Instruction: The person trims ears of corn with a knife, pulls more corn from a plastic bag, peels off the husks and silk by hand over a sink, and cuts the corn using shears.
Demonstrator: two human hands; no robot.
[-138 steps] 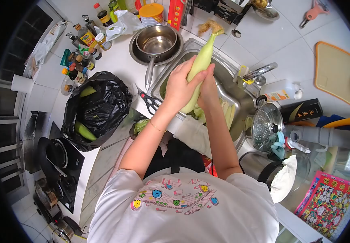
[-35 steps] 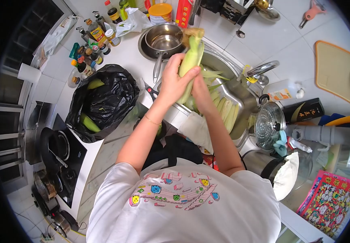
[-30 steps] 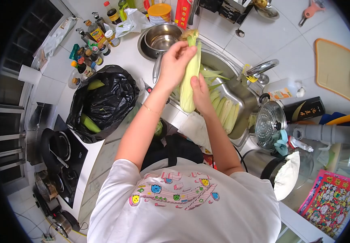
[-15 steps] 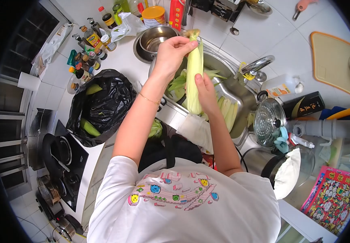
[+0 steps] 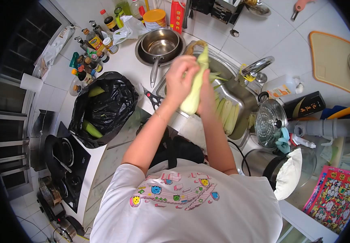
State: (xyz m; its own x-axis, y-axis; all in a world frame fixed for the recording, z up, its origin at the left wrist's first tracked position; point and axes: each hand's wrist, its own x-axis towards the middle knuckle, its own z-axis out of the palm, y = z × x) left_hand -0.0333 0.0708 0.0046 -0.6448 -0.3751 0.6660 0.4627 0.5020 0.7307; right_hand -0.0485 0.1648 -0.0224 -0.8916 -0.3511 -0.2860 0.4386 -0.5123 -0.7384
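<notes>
An ear of corn (image 5: 195, 90) in pale green husk stands tilted over the near side of the sink, brown silk (image 5: 199, 43) at its upper end. My right hand (image 5: 207, 96) is closed round its lower right side, a little blurred. Against its left side, my left hand (image 5: 181, 77) has its fingers curled in on the husk; their tips are partly hidden. Several more ears of corn (image 5: 228, 115) lie in the steel sink (image 5: 244, 101) beneath, along with loose green husk leaves (image 5: 216, 77).
Left of the sink are scissors (image 5: 154, 98), a steel pan (image 5: 160, 42) and a black bag-lined bin (image 5: 116, 105) with husks inside. The faucet (image 5: 260, 65) arches over the sink's far right. A steamer lid (image 5: 270, 122) stands at right, near a bottle (image 5: 282, 84).
My left hand has come down from the silk end along the ear, fingers now curled. The ear has tilted. A green husk bundle below my left forearm is out of sight, and the scissors now show.
</notes>
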